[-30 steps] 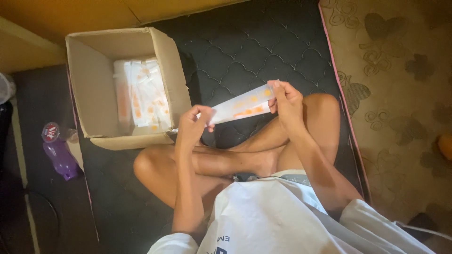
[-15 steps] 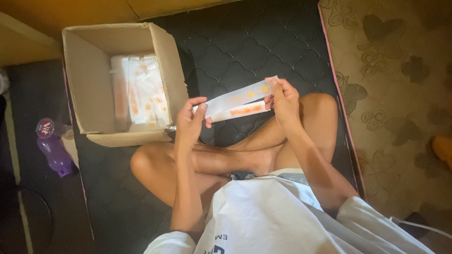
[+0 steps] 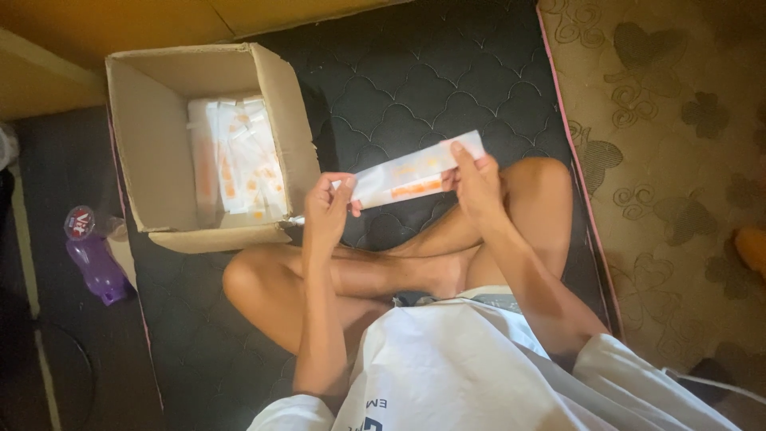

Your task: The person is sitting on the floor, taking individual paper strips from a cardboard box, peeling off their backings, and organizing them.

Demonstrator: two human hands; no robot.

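1. While the person sits cross-legged on the dark quilted mattress (image 3: pixel 415 88), a white shirt (image 3: pixel 463 375) fills the nearest part of the view, with the bare knees spread to either side.
2. Just beyond the crossed legs, the left hand (image 3: pixel 329 209) is closed on the left end of a long white packet with orange markings (image 3: pixel 411 177), thumb on top and fingers curled beneath.
3. At the other end, the right hand (image 3: pixel 475 182) grips the same packet, its index finger lying along the upper edge and the thumb underneath.
4. Stretched between both hands, the packet is held in the air above the mattress, tilted so that its right end sits higher, towards the mattress's far edge.
5. Further out, to the left of the left hand, an open cardboard box (image 3: pixel 144 136) stands on the mattress near its far left corner, flaps up.
6. Inside the box lies a stack of similar white and orange packets (image 3: pixel 239 164), leaning against its back right part.
7. Off the mattress's left edge, on the dark floor, a purple plastic bottle (image 3: pixel 94 257) with a red and white cap lies just beside the box's near left corner.
8. Past the mattress's pink-trimmed right edge, a patterned beige floor covering (image 3: pixel 670 136) with heart and flower shapes runs to the far side.
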